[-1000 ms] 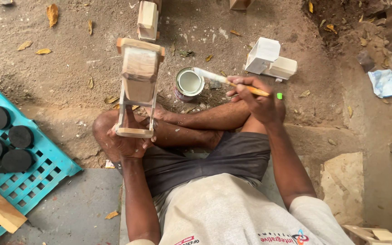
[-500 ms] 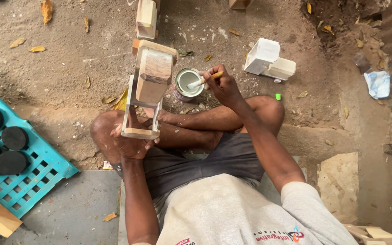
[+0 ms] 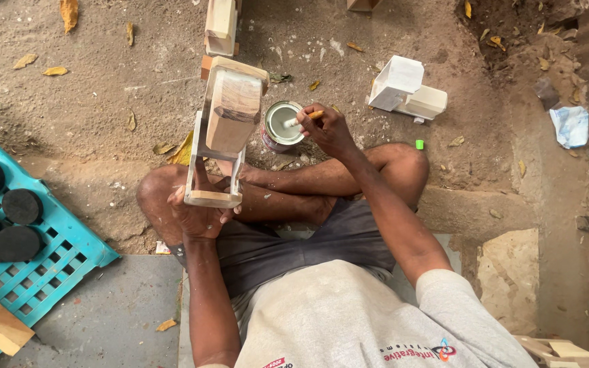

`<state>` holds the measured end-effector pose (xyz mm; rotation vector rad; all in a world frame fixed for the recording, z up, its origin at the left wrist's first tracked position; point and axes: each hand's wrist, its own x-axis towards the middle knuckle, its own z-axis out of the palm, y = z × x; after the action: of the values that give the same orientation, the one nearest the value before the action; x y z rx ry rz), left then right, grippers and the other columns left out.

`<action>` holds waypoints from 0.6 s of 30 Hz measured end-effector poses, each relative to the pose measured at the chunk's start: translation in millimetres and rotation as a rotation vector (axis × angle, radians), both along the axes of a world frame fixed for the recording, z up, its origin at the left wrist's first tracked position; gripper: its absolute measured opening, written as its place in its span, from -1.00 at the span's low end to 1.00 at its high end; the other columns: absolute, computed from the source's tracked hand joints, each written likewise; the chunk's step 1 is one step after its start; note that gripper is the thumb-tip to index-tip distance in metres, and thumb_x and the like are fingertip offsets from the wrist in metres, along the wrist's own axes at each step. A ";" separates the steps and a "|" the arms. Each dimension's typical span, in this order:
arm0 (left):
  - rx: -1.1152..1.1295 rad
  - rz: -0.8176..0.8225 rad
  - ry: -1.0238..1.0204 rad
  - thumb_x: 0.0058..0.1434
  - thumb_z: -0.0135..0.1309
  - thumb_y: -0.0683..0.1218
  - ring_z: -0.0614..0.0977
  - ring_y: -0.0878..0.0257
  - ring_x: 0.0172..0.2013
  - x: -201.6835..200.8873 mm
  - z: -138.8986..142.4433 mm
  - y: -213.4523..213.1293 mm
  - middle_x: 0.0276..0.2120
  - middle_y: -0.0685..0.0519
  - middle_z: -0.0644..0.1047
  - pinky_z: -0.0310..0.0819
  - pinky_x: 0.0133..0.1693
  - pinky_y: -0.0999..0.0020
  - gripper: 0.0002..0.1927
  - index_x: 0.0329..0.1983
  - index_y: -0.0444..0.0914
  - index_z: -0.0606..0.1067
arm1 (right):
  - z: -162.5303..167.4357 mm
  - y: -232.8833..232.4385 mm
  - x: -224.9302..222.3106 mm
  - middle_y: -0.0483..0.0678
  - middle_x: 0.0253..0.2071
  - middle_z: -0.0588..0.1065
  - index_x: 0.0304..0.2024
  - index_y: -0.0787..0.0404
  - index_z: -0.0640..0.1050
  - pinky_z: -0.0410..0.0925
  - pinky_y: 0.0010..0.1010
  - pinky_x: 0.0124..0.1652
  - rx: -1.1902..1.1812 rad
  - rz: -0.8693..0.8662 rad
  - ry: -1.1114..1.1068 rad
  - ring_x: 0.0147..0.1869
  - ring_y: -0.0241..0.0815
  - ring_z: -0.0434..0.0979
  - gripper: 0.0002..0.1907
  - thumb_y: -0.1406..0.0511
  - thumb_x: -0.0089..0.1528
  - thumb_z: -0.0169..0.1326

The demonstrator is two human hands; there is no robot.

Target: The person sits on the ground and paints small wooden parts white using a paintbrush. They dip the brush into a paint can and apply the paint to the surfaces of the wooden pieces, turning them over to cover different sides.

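My left hand [image 3: 198,212] grips the base of a bare wooden toy frame [image 3: 225,129] and holds it upright over my crossed legs. My right hand [image 3: 332,129] holds a small brush [image 3: 303,120] by its yellow handle, with the brush tip dipped into a small open tin of white paint [image 3: 279,125] that stands on the dirt just beyond my shins. The tin is right beside the wooden frame.
A white-painted wooden toy [image 3: 405,89] rests on the dirt at upper right, a small green cap [image 3: 419,144] near it. Another wooden piece [image 3: 221,26] lies at the top. A turquoise crate [image 3: 42,269] with several black discs [image 3: 9,219] sits left. Dry leaves lie scattered around.
My right hand has moved left from beside the white toy to the tin and dipped the brush in. The wooden frame in my left hand has tilted slightly.
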<state>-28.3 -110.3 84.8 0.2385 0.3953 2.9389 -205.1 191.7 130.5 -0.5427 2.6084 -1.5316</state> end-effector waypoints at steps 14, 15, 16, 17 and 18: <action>-0.053 0.047 -0.106 0.25 0.10 0.37 0.61 -0.17 -0.41 1.7 7.6 -0.6 -0.22 -0.15 0.60 0.41 -0.57 0.32 -0.02 0.68 0.02 0.09 | 24.0 45.9 13.8 0.06 -0.36 0.66 -0.15 0.37 0.62 0.63 -0.55 -0.38 -0.004 -0.228 0.160 -0.30 -0.26 0.75 -0.69 0.20 0.41 0.11; -0.052 0.036 -0.078 0.28 0.09 0.38 0.61 -0.16 -0.40 1.8 7.3 -0.5 -0.27 -0.18 0.60 0.42 -0.55 0.32 -0.03 0.68 0.04 0.09 | 28.3 48.5 18.2 0.07 -0.36 0.65 -0.14 0.38 0.62 0.63 -0.54 -0.38 -0.004 -0.236 0.166 -0.30 -0.24 0.75 -0.70 0.21 0.40 0.12; -0.041 0.040 -0.098 0.26 0.10 0.37 0.61 -0.18 -0.40 1.8 6.8 0.0 -0.27 -0.17 0.59 0.42 -0.56 0.31 -0.03 0.67 0.04 0.09 | 31.9 50.1 22.3 0.07 -0.37 0.65 -0.14 0.39 0.62 0.62 -0.53 -0.37 -0.004 -0.243 0.173 -0.29 -0.23 0.74 -0.72 0.23 0.40 0.13; -0.030 0.046 -0.117 0.24 0.11 0.37 0.61 -0.19 -0.40 1.5 6.5 0.4 -0.26 -0.16 0.59 0.43 -0.56 0.29 -0.03 0.66 0.03 0.09 | 35.2 51.2 25.3 0.07 -0.37 0.66 -0.14 0.39 0.62 0.61 -0.52 -0.37 0.004 -0.252 0.165 -0.29 -0.23 0.74 -0.73 0.24 0.39 0.14; -0.018 0.054 -0.137 0.23 0.11 0.36 0.61 -0.20 -0.40 1.6 6.3 0.6 -0.25 -0.15 0.58 0.43 -0.57 0.28 -0.03 0.65 0.03 0.09 | 38.1 52.6 28.0 0.07 -0.37 0.66 -0.14 0.40 0.62 0.61 -0.52 -0.36 0.013 -0.259 0.156 -0.30 -0.23 0.74 -0.74 0.25 0.39 0.14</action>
<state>-26.7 -109.7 91.0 0.0248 0.4146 2.9802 -177.1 244.2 168.5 -0.3475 2.9028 -1.5995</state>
